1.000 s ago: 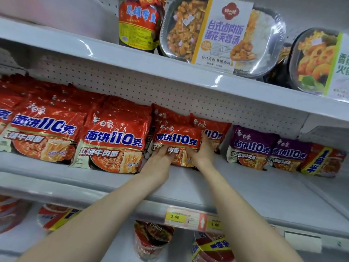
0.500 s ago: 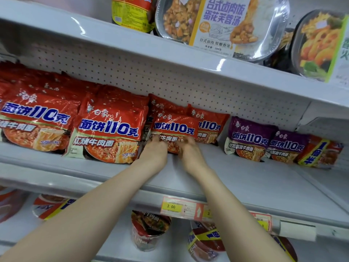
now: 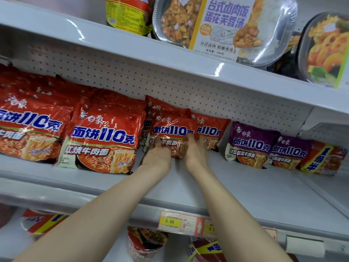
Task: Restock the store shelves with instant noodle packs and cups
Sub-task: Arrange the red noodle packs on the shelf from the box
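At bottom centre, a yellow price tag marks the front edge of the middle shelf, with noodle cups below. At frame centre, the left hand and right hand each grip the lower edge of a red instant noodle pack standing on that shelf. Purple noodle packs stand to the right. Meal trays sit on the shelf above.

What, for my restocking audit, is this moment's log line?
left hand: grips red noodle pack | right hand: grips same pack | where: middle shelf
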